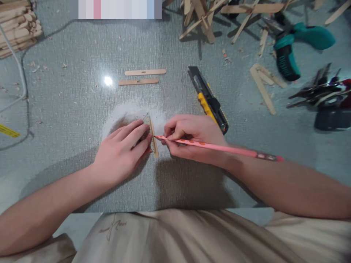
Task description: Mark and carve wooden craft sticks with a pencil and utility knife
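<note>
While the right hand's grip is closed on a pink pencil, the left hand lies open over a clear ruler.

At frame center, the pencil's tip meets a wooden stick beside the ruler; a cutter lies right of center.

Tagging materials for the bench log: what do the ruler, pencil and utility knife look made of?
Ruler: likely clear plastic; see-through with dark markings.
Pencil: pink painted-looking finish with orange spots; probably wood, core material unclear.
Utility knife: yellow-and-black body looks like moulded plastic; dark grey part may be metal.
</note>
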### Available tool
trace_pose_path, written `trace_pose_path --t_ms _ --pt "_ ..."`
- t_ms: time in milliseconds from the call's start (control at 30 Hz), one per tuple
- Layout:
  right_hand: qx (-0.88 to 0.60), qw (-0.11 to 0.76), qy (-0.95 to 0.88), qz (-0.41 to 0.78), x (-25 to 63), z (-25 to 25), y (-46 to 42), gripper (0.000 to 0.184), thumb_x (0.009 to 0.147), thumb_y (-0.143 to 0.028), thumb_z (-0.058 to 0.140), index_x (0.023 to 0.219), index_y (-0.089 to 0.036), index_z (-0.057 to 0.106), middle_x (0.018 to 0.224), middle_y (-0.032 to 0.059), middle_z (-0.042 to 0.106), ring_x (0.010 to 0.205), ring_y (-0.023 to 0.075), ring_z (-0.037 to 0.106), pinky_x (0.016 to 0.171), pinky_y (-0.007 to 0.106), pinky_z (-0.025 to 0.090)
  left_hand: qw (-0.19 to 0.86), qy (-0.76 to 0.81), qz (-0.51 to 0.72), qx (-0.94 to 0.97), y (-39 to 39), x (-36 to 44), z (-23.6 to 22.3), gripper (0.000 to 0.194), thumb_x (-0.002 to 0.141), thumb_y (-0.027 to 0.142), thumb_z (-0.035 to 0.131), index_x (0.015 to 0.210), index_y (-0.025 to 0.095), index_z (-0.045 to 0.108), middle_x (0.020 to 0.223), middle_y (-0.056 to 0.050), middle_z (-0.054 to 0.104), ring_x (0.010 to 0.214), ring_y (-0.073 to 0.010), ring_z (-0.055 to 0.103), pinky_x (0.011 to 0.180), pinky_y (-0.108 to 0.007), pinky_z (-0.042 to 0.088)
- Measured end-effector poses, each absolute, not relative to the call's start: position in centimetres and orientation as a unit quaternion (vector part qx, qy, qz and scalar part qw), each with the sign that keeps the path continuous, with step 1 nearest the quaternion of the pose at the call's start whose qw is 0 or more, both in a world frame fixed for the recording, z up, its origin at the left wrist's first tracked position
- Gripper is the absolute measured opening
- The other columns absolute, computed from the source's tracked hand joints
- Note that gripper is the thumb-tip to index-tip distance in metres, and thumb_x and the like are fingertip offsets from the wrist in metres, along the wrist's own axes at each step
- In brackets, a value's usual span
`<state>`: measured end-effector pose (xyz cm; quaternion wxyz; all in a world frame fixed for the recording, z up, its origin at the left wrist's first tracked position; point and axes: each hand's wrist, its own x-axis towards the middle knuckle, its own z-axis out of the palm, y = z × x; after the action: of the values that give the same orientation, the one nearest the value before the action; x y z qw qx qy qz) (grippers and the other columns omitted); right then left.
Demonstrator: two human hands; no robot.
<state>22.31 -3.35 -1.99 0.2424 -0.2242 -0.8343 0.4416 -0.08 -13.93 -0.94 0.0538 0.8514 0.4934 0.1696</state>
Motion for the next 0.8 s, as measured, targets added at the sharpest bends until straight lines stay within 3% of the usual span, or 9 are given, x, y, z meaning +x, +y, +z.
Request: trace_pose_path --t_ms 333,800 --pt "-0.208 0.253 -0.836 0.440 22.24 -2.12 -3.32 0.030 0.079 -0.004 0.069 0.067 -0.023 0.050 0.079 -0.0040 0.070 0.067 0.0094 0.063 0.060 0.023 0.048 0.046 0.494 0.135 0.858 -14.03 0.20 -0.66 0.009 0.101 0.014 0.063 0.104 0.010 0.070 0.128 -0.017 0.072 0.127 -0.0365 0.069 0.099 -0.046 0.065" --pt "-0.202 0.248 -0.842 0.434 22.38 -2.29 -3.25 0.028 0.080 -0.004 0.069 0.069 -0.023 0.051 0.079 -0.0043 0.071 0.067 0.0099 0.064 0.062 0.024 0.049 0.046 0.490 0.133 0.860 -14.07 0.04 -0.79 0.009 0.102 0.014 0.061 0.103 0.011 0.070 0.129 -0.016 0.071 0.129 -0.0345 0.067 0.101 -0.045 0.063"
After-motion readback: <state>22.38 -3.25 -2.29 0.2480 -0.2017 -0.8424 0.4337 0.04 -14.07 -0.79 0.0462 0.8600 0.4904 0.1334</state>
